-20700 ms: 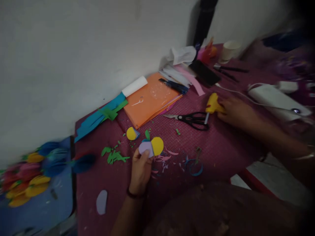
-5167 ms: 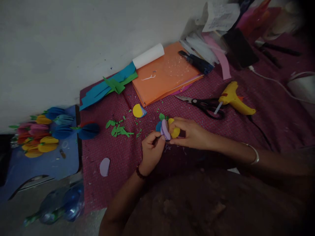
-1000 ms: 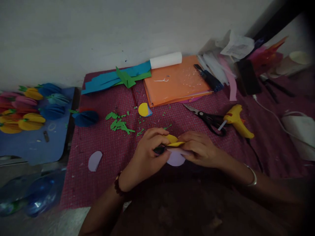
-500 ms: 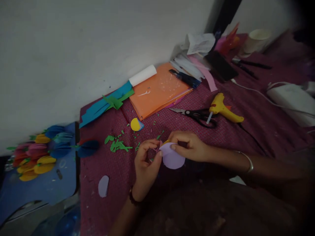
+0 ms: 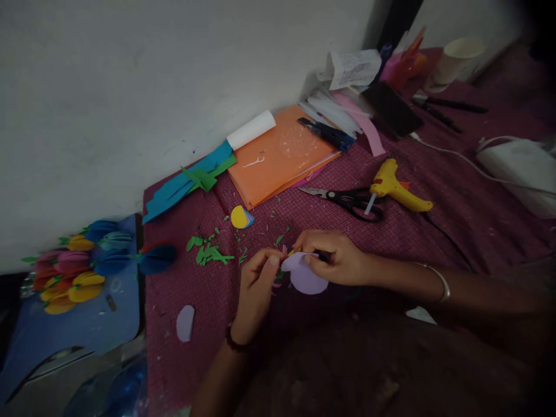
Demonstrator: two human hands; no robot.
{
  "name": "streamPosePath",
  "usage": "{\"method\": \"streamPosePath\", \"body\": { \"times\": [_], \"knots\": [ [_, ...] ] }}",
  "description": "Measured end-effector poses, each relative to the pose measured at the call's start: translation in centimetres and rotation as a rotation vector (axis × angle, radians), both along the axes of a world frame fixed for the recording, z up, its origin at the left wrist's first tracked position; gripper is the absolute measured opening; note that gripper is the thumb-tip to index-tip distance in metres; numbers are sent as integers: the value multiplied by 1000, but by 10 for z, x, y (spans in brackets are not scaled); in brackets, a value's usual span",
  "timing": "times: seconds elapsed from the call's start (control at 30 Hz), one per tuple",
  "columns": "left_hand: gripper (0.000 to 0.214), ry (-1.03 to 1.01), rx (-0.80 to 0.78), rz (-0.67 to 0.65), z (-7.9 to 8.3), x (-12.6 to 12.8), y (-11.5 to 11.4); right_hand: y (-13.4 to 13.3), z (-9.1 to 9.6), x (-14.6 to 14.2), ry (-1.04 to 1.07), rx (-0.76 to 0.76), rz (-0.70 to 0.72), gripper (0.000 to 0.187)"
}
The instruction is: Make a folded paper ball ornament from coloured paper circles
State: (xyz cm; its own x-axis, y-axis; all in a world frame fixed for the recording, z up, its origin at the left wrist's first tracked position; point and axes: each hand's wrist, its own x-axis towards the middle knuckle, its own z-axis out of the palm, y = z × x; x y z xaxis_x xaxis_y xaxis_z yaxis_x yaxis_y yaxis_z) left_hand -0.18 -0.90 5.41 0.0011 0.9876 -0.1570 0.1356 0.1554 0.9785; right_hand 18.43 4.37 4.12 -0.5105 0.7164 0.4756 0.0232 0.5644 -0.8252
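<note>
My right hand point(image 5: 336, 258) pinches a lilac paper circle point(image 5: 309, 280) by its upper edge, and the circle hangs below the fingers, folded near the top. A bit of yellow paper point(image 5: 296, 253) shows behind the fold. Thumb and forefinger of my left hand point(image 5: 256, 289) are closed at a small pink paper piece point(image 5: 284, 252), left of the circle; the rest of that piece is mostly hidden. A folded lilac paper half-circle point(image 5: 185, 323) lies on the cloth to the left. Beyond my hands are green paper scraps point(image 5: 211, 255) and a stack of coloured paper rounds point(image 5: 241, 217).
Scissors point(image 5: 347, 200) and a yellow glue gun point(image 5: 397, 186) lie beyond my right hand. Orange sheets point(image 5: 278, 162) hold a cutter point(image 5: 328, 134). Paper balls in several colours point(image 5: 72, 263) rest on a blue board point(image 5: 87, 330) at left. A white cup point(image 5: 456, 61) stands far right.
My left thumb has drawn back from the lilac circle's left edge to the pink piece. The right hand keeps its pinch on the circle. The whole view has shifted slightly.
</note>
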Motion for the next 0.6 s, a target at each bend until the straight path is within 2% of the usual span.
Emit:
{"method": "streamPosePath", "body": {
  "times": [0.17, 0.33, 0.47, 0.6],
  "knots": [
    [26, -85, -105, -42, 3, -1, 2, 0, 10, 3, -36, 69, 24, 12],
    [45, -150, -121, -84, 1, -5, 4, -1, 13, 4, -44, 76, 47, 11],
    [30, -180, -154, -193, 5, -6, 8, 0, 13, 6, -66, 104, 105, 10],
    [24, -178, -200, -279, 10, -5, 11, -1, 13, 7, -108, 125, 182, 12]
  ]
}}
